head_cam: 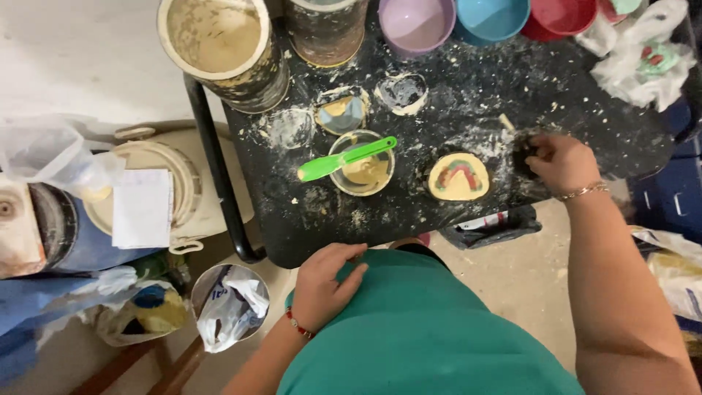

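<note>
My right hand (561,161) is closed around a small dark object (523,155) at the right side of the black worktable (468,95). Just left of it lies a round yellow plaster disc with a pink and green arch-shaped dental cast (458,176) on top. A clear cup of yellow plaster mix (361,164) stands further left, with a green spatula (344,159) resting across its rim. My left hand (327,283) lies flat on my green shirt at the table's near edge, holding nothing.
Two large stained buckets (225,45) and purple (416,23), blue (491,17) and red (563,14) bowls line the table's far edge. Plastic bags (643,58) sit at the far right. A white lidded bucket (157,192) and a bin with bags (230,301) stand left.
</note>
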